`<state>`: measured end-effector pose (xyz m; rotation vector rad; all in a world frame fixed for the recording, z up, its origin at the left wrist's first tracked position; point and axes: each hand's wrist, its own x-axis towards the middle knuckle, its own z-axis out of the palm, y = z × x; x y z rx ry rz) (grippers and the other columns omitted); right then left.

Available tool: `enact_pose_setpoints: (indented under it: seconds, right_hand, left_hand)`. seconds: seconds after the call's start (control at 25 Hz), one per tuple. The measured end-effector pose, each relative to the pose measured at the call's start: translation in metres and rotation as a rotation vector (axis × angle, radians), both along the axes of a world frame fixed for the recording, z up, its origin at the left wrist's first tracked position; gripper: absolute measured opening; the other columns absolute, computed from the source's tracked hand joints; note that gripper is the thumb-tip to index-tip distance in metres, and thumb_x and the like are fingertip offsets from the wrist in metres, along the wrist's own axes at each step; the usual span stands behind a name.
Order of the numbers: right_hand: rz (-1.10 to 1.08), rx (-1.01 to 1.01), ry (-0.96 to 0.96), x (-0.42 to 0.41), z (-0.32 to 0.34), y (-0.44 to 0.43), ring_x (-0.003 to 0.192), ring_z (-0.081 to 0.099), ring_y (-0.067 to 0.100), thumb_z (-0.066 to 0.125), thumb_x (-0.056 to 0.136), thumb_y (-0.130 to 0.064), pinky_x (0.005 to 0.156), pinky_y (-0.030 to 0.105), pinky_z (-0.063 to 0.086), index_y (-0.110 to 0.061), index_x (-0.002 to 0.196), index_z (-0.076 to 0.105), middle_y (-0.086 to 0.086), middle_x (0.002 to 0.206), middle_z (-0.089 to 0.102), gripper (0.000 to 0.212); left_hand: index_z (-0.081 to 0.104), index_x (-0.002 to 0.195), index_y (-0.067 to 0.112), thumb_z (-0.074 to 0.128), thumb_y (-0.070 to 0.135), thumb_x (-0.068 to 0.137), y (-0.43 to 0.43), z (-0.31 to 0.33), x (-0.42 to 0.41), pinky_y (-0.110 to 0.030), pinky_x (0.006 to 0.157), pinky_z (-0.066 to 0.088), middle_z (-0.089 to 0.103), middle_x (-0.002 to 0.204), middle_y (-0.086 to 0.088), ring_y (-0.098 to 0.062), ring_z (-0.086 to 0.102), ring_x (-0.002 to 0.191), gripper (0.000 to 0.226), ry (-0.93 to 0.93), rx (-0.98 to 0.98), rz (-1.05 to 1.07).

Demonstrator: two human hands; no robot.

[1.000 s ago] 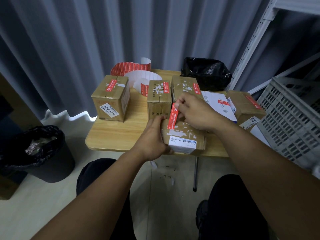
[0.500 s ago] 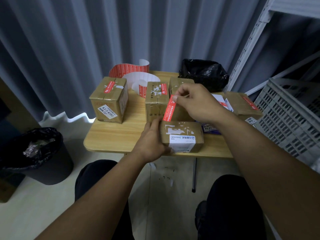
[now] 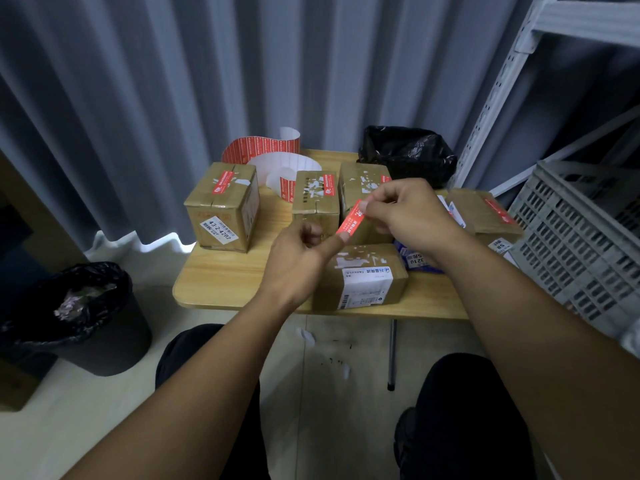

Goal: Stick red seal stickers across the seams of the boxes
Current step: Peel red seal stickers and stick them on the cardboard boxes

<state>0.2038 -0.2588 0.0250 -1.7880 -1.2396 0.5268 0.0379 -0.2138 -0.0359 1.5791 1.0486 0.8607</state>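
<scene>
Left hand (image 3: 294, 261), right hand (image 3: 408, 216): sticker (image 3: 350, 223), boxes (image 3: 360, 271).

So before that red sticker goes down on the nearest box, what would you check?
1. Red seal sticker lifted clear of the boxes: ok.
2. Right hand pinches its upper end: ok.
3. Left hand touches its lower end with one fingertip: ok.
4. Low brown cardboard box at the wooden table's near edge, top unsealed: ok.
5. Its seam line: cannot tell, white label scraps cover it.

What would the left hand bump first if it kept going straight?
Likely the red sticker; the thumb of the left hand seems to touch its lower end. Behind stands a cardboard box, depth unclear.
</scene>
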Motion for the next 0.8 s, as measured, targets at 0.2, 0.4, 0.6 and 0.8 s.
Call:
enact_pose_setpoints:
  seconds: [0.2,0.4,0.6,0.8]
  right_hand:
    - [-0.021,0.014,0.067,0.000,-0.001,-0.002,0.095,0.070,0.033,0.071,0.092,-0.021,0.087,0.058,0.056,-0.012,0.077,0.073,0.017,0.095,0.073,0.018]
    - [-0.038,-0.010,0.082,0.007,-0.003,-0.007,0.097,0.070,0.032,0.070,0.093,-0.023,0.087,0.053,0.058,-0.017,0.082,0.075,0.013,0.096,0.073,0.014]
    - [-0.143,-0.010,0.161,0.012,-0.015,-0.009,0.079,0.067,0.013,0.071,0.093,-0.026,0.077,0.037,0.061,-0.022,0.088,0.073,0.001,0.090,0.071,0.006]
    - [-0.219,0.071,0.216,0.017,-0.018,-0.010,0.071,0.066,0.010,0.074,0.091,-0.022,0.066,0.024,0.060,-0.015,0.103,0.073,0.003,0.092,0.070,0.014]
  left_hand:
    - [0.062,0.073,0.017,0.072,0.023,0.092,-0.002,-0.001,0.004,-0.028,0.059,0.037,0.062,0.078,-0.011,-0.021,0.052,0.074,0.022,-0.195,-0.258,-0.013]
    - [0.067,0.083,0.009,0.066,0.014,0.096,-0.001,0.001,0.005,-0.026,0.051,0.038,0.057,0.064,-0.004,-0.017,0.049,0.062,0.013,-0.255,-0.271,-0.023]
    - [0.068,0.087,0.004,0.068,0.013,0.095,0.000,0.014,0.010,-0.024,0.048,0.051,0.063,0.068,-0.007,-0.015,0.058,0.059,0.013,-0.166,-0.186,-0.065]
    - [0.069,0.086,-0.001,0.069,0.007,0.093,0.002,0.018,0.015,-0.028,0.053,0.056,0.065,0.071,-0.012,-0.017,0.062,0.060,0.010,-0.115,-0.119,-0.071]
